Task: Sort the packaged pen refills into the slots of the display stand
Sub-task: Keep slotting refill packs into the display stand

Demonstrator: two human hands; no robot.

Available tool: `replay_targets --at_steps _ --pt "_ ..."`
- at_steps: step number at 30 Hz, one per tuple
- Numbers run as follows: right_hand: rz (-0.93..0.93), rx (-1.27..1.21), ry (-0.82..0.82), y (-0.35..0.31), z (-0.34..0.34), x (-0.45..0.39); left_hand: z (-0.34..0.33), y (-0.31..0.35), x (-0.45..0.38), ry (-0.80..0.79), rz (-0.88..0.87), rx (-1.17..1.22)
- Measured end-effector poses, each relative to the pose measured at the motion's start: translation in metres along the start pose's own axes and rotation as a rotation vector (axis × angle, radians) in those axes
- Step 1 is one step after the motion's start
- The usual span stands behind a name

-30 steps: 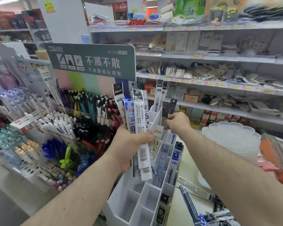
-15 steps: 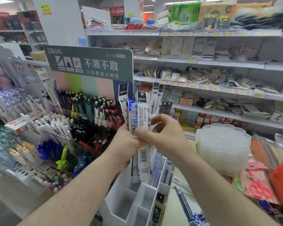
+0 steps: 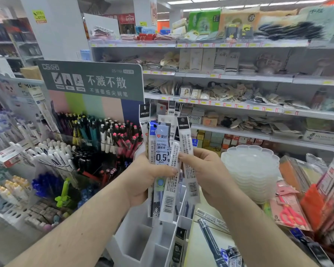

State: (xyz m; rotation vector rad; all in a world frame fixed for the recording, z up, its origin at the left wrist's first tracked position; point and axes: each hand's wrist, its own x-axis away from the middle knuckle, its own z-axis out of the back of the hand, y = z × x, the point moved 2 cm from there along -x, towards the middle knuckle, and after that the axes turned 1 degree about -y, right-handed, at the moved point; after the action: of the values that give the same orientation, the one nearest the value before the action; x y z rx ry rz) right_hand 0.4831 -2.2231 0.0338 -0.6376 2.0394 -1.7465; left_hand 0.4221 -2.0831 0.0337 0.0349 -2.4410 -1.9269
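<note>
Now right hand (image 3: 204, 170) pinches one upright deli refill pack (image 3: 187, 160) off the fan gripped in left hand (image 3: 143, 176), white slotted stand (image 3: 143, 239) directly below.

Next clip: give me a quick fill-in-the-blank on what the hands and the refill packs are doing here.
1. The left hand grips a fanned bunch of ____ packs.
2. The right hand pinches the pack with the ____ top.
3. The white display stand sits ____ the hands.
4. The front pack reads ____ mm.

Missing: refill; black; below; 0.5
</note>
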Motion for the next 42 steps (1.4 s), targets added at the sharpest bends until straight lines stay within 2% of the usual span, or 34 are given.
replay_targets --at_steps 2,7,11,13,16,22,24,26,33,35,38,42 --pt "-0.003 -0.023 0.018 0.004 0.002 0.002 0.0 -0.002 -0.001 0.053 -0.005 -0.004" --pt "0.065 -0.023 0.244 0.008 0.011 0.007 0.003 -0.01 -0.001 0.169 -0.013 -0.041" --pt "-0.026 -0.093 0.217 0.014 0.005 0.008 0.004 -0.012 0.0 0.189 -0.022 -0.048" --pt "-0.056 -0.111 0.143 0.016 -0.002 0.009 0.004 -0.013 0.0 0.186 -0.039 -0.058" --pt "0.02 0.022 0.123 0.016 -0.009 0.01 -0.001 -0.012 0.001 0.124 -0.098 -0.088" --pt "0.173 0.126 0.389 0.017 -0.003 0.005 -0.001 -0.013 0.002 0.042 -0.154 -0.081" --pt "0.2 0.131 0.345 0.014 -0.011 0.007 -0.001 -0.014 0.0 0.06 -0.168 -0.077" --pt "0.19 0.009 0.303 0.01 -0.017 0.01 0.001 -0.014 0.0 0.053 -0.167 -0.042" --pt "0.004 -0.261 0.251 0.009 -0.01 0.012 0.006 -0.016 0.001 0.139 -0.099 0.016" --pt "-0.018 -0.243 0.241 0.009 -0.007 0.015 0.007 -0.016 0.002 0.153 -0.077 0.032" --pt "0.01 -0.242 0.134 0.007 -0.006 0.018 0.007 -0.014 0.003 0.159 -0.078 0.03" --pt "0.039 -0.209 0.135 0.012 -0.002 0.017 0.008 -0.016 0.002 0.147 -0.081 0.053"
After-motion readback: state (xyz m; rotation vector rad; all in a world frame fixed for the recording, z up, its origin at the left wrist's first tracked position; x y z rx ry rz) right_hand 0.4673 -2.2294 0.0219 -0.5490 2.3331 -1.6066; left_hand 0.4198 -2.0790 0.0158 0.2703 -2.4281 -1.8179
